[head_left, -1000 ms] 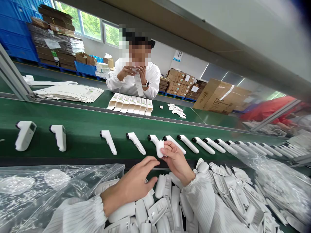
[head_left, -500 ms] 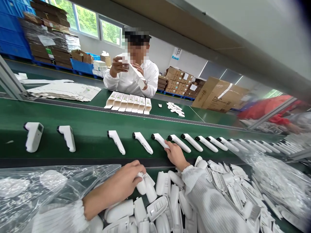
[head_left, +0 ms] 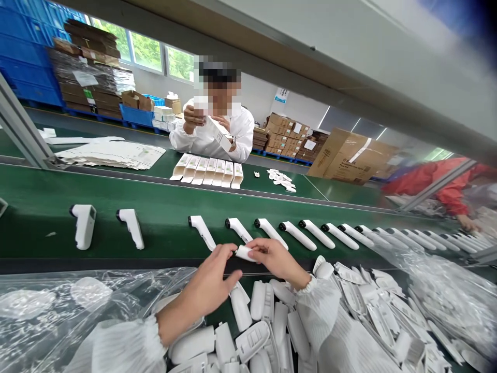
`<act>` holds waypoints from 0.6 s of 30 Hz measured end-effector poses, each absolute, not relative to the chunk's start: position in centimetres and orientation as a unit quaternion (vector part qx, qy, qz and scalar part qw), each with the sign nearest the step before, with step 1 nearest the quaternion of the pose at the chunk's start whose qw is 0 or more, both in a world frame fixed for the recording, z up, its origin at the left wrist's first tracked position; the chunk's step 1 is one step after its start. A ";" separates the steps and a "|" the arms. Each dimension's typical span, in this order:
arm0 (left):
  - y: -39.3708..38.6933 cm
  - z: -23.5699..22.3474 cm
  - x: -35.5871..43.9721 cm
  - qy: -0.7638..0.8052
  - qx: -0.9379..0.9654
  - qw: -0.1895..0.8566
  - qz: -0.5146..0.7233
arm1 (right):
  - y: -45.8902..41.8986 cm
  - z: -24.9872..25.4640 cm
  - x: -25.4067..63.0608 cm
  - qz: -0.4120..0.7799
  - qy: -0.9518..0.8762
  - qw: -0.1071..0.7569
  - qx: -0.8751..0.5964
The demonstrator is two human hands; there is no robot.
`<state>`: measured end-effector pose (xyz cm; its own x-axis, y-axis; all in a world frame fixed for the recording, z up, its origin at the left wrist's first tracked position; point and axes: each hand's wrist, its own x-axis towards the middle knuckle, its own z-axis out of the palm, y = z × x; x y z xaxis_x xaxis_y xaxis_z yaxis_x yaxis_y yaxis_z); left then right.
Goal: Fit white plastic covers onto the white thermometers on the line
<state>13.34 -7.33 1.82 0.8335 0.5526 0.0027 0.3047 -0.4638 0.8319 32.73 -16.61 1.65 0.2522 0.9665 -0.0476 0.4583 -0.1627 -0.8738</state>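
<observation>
My right hand pinches a small white plastic cover above the near edge of the green belt. Just left of it, my left hand has its thumb spread from its fingers, and its fingertips are close to the cover's end. Whether they touch it I cannot tell. Behind the hands a white forehead thermometer with a black tip lies on the belt, its handle partly hidden. Another thermometer lies to its left. Below my hands is a heap of similar white covers.
More thermometers run in a row to the right. Clear plastic bags lie at left and right. Across the belt, a co-worker in white holds a box behind a row of open white boxes. A person in red is at right.
My right hand has left a thermometer on the belt and moved left, now holding a white cover. My left hand has risen from the heap and opened. The belt's thermometers appear further right.
</observation>
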 end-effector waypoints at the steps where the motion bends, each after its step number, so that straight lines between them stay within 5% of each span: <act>1: -7.6 1.8 12.9 0.226 0.878 0.410 0.098 | -16.3 1.0 33.5 0.291 -0.500 0.384 -0.720; 5: -8.6 1.8 11.4 0.079 0.959 0.270 -0.032 | -15.3 -1.7 35.5 0.134 -0.493 0.294 -0.808; 10: -8.8 1.6 11.3 0.055 0.978 0.198 -0.023 | -14.8 -3.3 35.5 0.033 -0.540 0.173 -0.823; 15: -8.0 2.1 11.5 0.136 0.945 0.297 -0.011 | -15.0 -3.0 36.9 0.024 -0.546 0.143 -0.825; 18: -7.6 2.5 12.0 0.252 0.879 0.402 0.042 | -15.8 -2.0 36.5 0.013 -0.538 0.220 -0.814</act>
